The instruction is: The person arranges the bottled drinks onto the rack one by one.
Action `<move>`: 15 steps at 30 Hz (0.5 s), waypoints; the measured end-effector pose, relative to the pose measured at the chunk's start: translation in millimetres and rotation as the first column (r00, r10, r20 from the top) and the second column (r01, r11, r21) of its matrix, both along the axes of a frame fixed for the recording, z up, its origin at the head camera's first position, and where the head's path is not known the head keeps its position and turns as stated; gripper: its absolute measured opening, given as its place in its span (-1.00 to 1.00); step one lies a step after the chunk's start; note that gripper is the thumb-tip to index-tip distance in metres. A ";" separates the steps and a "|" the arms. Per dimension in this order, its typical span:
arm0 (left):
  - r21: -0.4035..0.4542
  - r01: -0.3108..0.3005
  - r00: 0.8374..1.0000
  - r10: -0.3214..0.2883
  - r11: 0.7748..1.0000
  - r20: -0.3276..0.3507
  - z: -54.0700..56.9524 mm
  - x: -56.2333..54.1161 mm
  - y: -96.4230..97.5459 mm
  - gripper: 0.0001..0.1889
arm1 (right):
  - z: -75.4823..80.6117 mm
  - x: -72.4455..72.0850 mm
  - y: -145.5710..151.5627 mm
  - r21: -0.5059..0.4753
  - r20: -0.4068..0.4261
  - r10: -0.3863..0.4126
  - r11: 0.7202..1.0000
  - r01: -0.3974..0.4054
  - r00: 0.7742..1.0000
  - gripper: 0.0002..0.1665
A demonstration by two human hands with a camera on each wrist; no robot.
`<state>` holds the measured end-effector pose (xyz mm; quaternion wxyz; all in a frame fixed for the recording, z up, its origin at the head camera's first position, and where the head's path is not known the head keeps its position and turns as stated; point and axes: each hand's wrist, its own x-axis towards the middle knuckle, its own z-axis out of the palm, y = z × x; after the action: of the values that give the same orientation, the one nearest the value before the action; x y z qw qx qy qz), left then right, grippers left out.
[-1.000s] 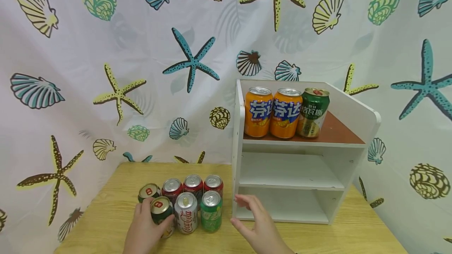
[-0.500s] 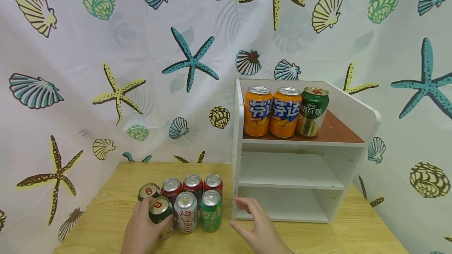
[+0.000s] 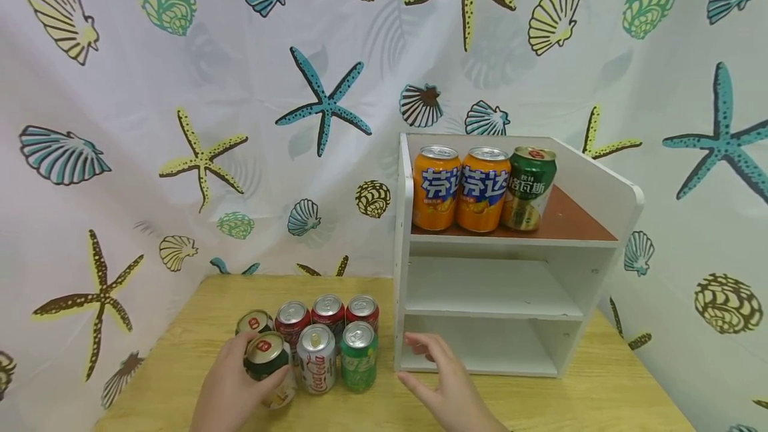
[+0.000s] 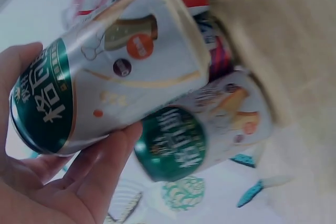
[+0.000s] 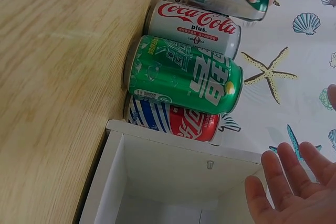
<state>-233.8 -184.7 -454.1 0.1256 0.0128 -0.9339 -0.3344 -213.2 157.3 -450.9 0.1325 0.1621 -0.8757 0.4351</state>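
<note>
My left hand [image 3: 225, 379] grips a green-and-white drink can [image 3: 264, 355] at the front left of a cluster. In the left wrist view thumb and fingers curl round the green end of this can [image 4: 121, 66]. A matching can [image 4: 199, 124] stands just behind it. To its right come a silver Coca-Cola can [image 3: 318, 369] and a green soda can [image 3: 359, 362]. Behind them are red cans [image 3: 292, 317], partly hidden. My right hand [image 3: 444, 385] is held with fingers spread and relaxed, holding nothing, before the shelf's lower left corner.
A white shelf unit [image 3: 404, 272] stands on the wooden table [image 3: 180, 352], right of the cans. Its top level carries two orange cans [image 3: 436, 192] and a green-and-gold can [image 3: 529, 189]. A patterned curtain [image 3: 336, 185] hangs behind.
The left hand has shifted slightly left and toward me with the green-and-white can, which now stands a little apart from the Coca-Cola can. The right hand has barely moved.
</note>
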 end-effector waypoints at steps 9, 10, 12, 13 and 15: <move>0.030 0.079 0.997 -0.079 0.996 0.010 21.0 11.0 11.8 -0.16 | 2.3 0.5 3.2 -0.009 0.026 0.002 1.000 -0.002 1.000 -0.39; 0.042 0.086 0.996 -0.086 0.995 0.011 22.6 12.2 14.0 -0.17 | 2.4 0.7 3.4 -0.010 0.027 0.003 1.000 -0.003 1.000 -0.39; 0.062 0.105 0.994 -0.106 0.993 0.017 24.7 12.9 18.2 -0.17 | 2.0 1.2 3.6 -0.007 0.025 0.003 1.000 -0.003 1.000 -0.40; 0.073 0.113 0.993 -0.114 0.991 0.021 25.2 13.2 20.5 -0.17 | 1.6 1.4 3.7 -0.008 0.024 0.004 1.000 -0.004 1.000 -0.40; 0.091 0.127 0.991 -0.130 0.988 0.026 25.2 13.4 25.5 -0.19 | 0.5 2.0 3.8 -0.010 0.021 0.009 1.000 -0.009 1.000 -0.39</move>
<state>-220.4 -159.2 -428.9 0.0884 -0.0364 -0.9188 -0.3830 -211.2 161.1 -450.4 0.1220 0.1606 -0.8741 0.4420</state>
